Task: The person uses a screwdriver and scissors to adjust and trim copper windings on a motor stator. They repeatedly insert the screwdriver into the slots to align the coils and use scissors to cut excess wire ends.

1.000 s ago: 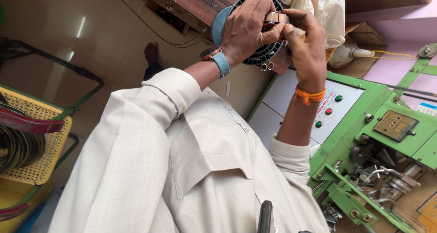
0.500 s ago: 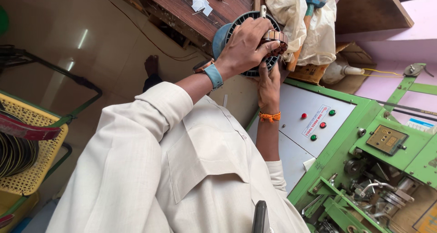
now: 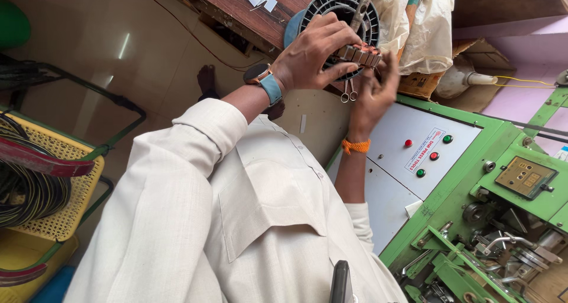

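Observation:
My left hand (image 3: 313, 54), with a blue-strapped watch on its wrist, grips a small metal core with copper-coloured windings (image 3: 358, 53) from above. My right hand (image 3: 374, 96), with an orange thread round its wrist, comes up from below and its fingertips pinch the core's right end. It is a little blurred. Small metal snips (image 3: 348, 93) hang between the two hands; which finger carries them is hidden. Just behind the hands is a round black ribbed fan cover (image 3: 331, 4).
A green machine (image 3: 473, 220) with a white panel of red and green buttons (image 3: 426, 155) fills the right side. A brown wooden bench (image 3: 236, 10) is behind the hands, with plastic bags (image 3: 426, 31). A yellow basket holding black rings (image 3: 53, 190) stands at the left.
Both hands have stayed on the core in front of the fan cover. My right hand has come off its top and now reaches it from below.

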`<state>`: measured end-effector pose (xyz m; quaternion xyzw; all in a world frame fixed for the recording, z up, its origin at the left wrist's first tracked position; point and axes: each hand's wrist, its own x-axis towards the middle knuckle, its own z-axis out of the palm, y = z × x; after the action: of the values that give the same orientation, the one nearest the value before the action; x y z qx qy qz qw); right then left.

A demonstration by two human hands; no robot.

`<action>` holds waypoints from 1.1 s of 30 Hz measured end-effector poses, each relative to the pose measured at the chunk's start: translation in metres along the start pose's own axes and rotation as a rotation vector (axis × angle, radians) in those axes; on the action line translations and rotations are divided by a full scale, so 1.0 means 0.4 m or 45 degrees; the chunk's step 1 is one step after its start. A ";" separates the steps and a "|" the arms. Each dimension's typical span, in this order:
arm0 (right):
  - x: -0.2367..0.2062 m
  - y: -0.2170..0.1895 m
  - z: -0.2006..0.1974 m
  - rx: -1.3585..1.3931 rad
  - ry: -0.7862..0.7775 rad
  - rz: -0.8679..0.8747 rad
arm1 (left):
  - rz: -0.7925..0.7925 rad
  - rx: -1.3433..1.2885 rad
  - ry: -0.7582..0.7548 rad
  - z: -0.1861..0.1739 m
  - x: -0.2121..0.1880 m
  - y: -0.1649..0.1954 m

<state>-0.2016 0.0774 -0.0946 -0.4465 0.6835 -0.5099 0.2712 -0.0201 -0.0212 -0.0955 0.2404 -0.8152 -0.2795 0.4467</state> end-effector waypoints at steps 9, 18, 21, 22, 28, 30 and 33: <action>0.013 -0.085 -0.022 0.174 -0.291 -0.255 | -0.047 0.282 0.131 0.000 -0.016 0.072; -0.003 -0.076 -0.007 0.066 -0.220 -0.316 | -0.127 0.294 0.115 0.019 -0.009 0.085; 0.016 -0.076 -0.007 0.020 -0.238 -0.326 | -0.173 0.277 0.143 0.027 0.003 0.077; 0.024 -0.076 -0.011 0.068 -0.276 -0.316 | -0.180 0.280 0.149 0.027 0.009 0.073; 0.034 -0.049 -0.012 0.303 -0.328 -0.349 | -0.281 0.139 0.086 0.014 0.065 0.019; 0.026 -0.035 -0.007 0.367 -0.306 -0.354 | -0.341 0.125 0.011 0.020 0.092 -0.002; 0.020 -0.022 -0.005 0.178 -0.283 -0.332 | -0.382 0.102 -0.094 0.033 0.101 -0.028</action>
<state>-0.2041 0.0704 -0.0849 -0.5649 0.5485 -0.5345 0.3072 -0.0494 -0.0519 -0.0848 0.3666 -0.7965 -0.3188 0.3599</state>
